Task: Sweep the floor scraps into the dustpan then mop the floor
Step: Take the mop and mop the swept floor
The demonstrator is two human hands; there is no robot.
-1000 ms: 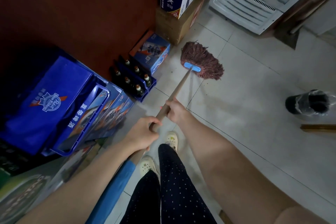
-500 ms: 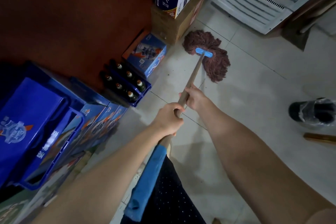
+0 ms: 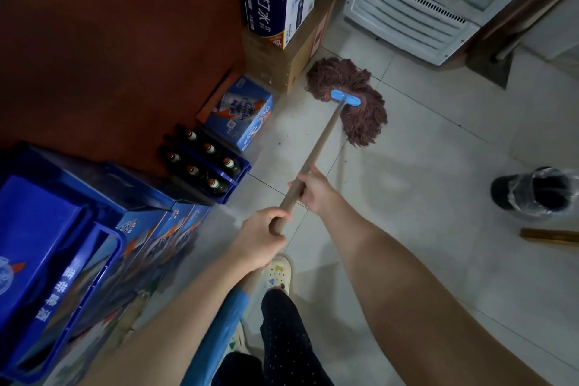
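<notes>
I hold a mop with a wooden handle (image 3: pixel 322 141) in both hands. Its reddish-brown string head (image 3: pixel 354 97), under a light blue clamp (image 3: pixel 345 96), lies flat on the pale tiled floor (image 3: pixel 423 185), touching the foot of a cardboard box (image 3: pixel 279 63). My right hand (image 3: pixel 313 188) grips the handle further down the shaft, towards the head. My left hand (image 3: pixel 263 236) is closed around it nearer me. The handle's near end has a blue sleeve (image 3: pixel 219 326). Small dark specks dot the tiles beside the mop head.
Blue beer cartons (image 3: pixel 241 113), a crate of bottles (image 3: pixel 206 163) and blue crates (image 3: pixel 56 247) line the left wall. A white fridge grille (image 3: pixel 407 16) stands at the back. A plastic-lined black bin (image 3: pixel 539 189) and a wooden stick (image 3: pixel 548 235) lie right.
The mop head has slid forward and left across the tiles, from the open floor up against the cardboard box. Both arms have stretched out further along with it.
</notes>
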